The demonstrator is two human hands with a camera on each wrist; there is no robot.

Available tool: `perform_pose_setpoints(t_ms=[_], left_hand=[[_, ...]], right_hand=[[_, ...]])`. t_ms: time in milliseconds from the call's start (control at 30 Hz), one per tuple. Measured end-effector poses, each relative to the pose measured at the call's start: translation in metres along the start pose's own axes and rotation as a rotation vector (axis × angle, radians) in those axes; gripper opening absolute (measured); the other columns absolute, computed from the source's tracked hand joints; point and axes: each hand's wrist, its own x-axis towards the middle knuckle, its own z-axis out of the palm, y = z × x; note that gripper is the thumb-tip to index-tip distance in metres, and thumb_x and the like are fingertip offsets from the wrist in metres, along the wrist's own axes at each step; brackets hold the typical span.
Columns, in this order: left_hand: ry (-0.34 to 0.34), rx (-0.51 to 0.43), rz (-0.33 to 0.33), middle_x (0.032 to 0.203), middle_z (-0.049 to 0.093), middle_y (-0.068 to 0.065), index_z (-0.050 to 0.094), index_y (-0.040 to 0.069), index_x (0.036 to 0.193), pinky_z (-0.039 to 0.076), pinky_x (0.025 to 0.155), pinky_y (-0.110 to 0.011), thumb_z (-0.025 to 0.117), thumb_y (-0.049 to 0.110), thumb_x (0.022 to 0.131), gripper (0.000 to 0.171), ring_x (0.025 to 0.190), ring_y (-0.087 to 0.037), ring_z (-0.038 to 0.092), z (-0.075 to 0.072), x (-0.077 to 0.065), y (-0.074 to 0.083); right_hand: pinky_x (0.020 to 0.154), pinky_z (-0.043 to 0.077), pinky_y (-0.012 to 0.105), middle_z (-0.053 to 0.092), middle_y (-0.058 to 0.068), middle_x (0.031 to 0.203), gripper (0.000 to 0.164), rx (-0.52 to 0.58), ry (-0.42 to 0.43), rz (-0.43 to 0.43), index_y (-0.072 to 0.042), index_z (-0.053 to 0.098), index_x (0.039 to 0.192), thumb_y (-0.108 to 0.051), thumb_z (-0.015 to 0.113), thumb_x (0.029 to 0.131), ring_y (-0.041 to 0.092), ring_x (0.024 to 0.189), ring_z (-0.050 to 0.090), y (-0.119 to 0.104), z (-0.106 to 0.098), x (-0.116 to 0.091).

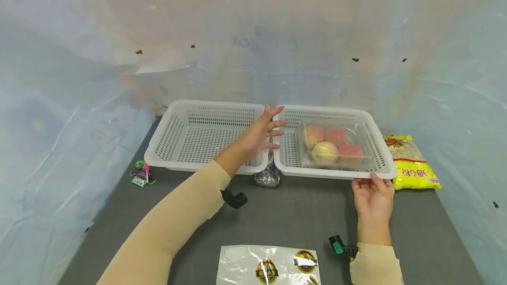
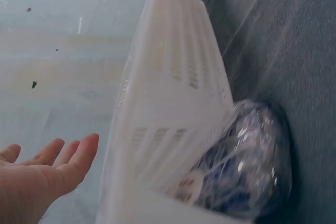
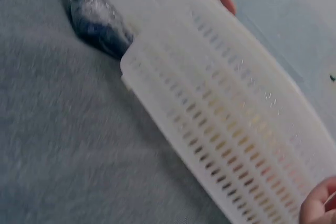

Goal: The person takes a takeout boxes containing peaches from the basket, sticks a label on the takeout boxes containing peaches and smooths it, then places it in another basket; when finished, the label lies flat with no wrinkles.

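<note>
- Currently, I have the right hand [image 1: 373, 199] at the near right corner of the right basket [image 1: 325, 173], its thumb and fingers grasping the white rim.
- My left hand [image 1: 255, 137] is held over the place where the two baskets meet; its fingers are spread and released, holding nothing. From the left wrist feed, I see those fingers apart from the basket rim.
- That right basket, a white plastic one with slotted walls, sits on the grey table [image 1: 285, 214] beside the left basket [image 1: 174, 164] of the same kind. I cannot tell whether the gripped corner is raised off the table.
- Inside the right basket lies a clear plastic clamshell [image 1: 359, 131] with four peaches [image 1: 325, 152], one paler than the others.
- Between the baskets, partly under their rims, I make out a plastic-wrapped bundle [image 1: 267, 177], dark blue and silvery; its contents are unclear to me.
- Just beside the right basket's outer side lies a yellow-and-clear food packet [image 1: 413, 166] with printed characters.
- Near the left basket's outer corner, I see a small cluster of wrapped sweets [image 1: 142, 174], in green, purple and pink.
- Closest to me lies a shiny, pale plastic sheet [image 1: 241, 263] printed with round emblems.
</note>
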Motion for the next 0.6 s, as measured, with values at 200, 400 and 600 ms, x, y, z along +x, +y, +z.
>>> perform_pose_setpoints(t_ms=[200, 400, 600], left_hand=[[-0.02, -0.099, -0.028, 0.172, 0.034, -0.02, 0.024, 0.028, 0.175, 0.038, 0.114, -0.071, 0.034, 0.093, 0.095, 0.104, 0.154, -0.049, 0.033, 0.015, 0.013, -0.012], [0.003, -0.233, -0.076, 0.177, 0.019, -0.024, 0.022, 0.02, 0.175, 0.027, 0.118, -0.076, 0.029, 0.082, 0.104, 0.095, 0.159, -0.054, 0.015, 0.029, 0.031, -0.025], [0.135, -0.261, -0.123, 0.179, 0.009, -0.021, 0.026, 0.02, 0.175, 0.018, 0.117, -0.082, 0.03, 0.087, 0.101, 0.1, 0.162, -0.05, 0.005, 0.044, 0.043, -0.038]], right_hand=[[0.066, 0.054, 0.04, 0.046, 0.01, 0.159, 0.064, -0.059, -0.055, -0.077, -0.014, 0.044, 0.15, 0.019, 0.065, 0.099, 0.03, 0.088, 0.056, 0.001, -0.01, 0.002], [0.065, 0.057, 0.039, 0.047, 0.012, 0.156, 0.06, -0.083, -0.051, -0.114, -0.012, 0.046, 0.145, 0.019, 0.068, 0.098, 0.031, 0.087, 0.058, -0.003, -0.015, 0.005], [0.066, 0.059, 0.039, 0.049, 0.013, 0.152, 0.055, -0.078, -0.066, -0.099, -0.011, 0.047, 0.14, 0.02, 0.066, 0.098, 0.031, 0.084, 0.059, 0.001, -0.017, 0.007]])
